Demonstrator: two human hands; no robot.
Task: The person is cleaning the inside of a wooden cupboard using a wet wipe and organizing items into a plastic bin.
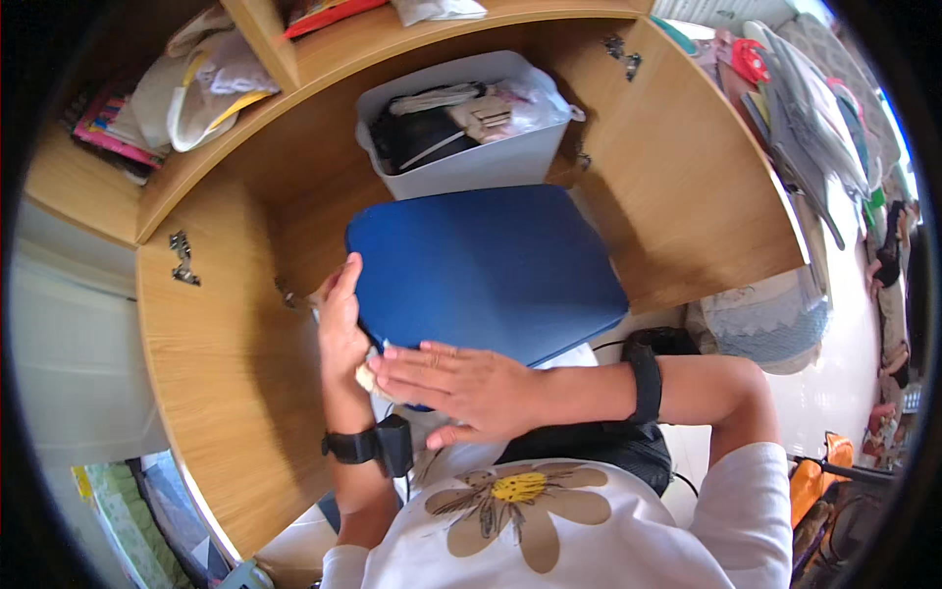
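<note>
A dark blue, flat case or box with rounded corners (pixel 486 272) is held tilted in front of me, before an open wooden cabinet. My left hand (pixel 342 316) grips its left edge, thumb up along the side and the other fingers partly hidden behind. At the case's near left corner, my right hand (pixel 464 383) lies with nearly straight fingers over a pale, crumpled cloth (pixel 366 379). Most of that cloth is hidden under the fingers. What supports the case from below is not visible.
Inside the cabinet stands a light grey plastic bin (pixel 471 168) filled with mixed items. Cabinet doors hang open at left (pixel 221 368) and right (pixel 692 184). Bags and books fill the shelf (pixel 213 96) above. Folded textiles (pixel 765 324) lie beyond the right door.
</note>
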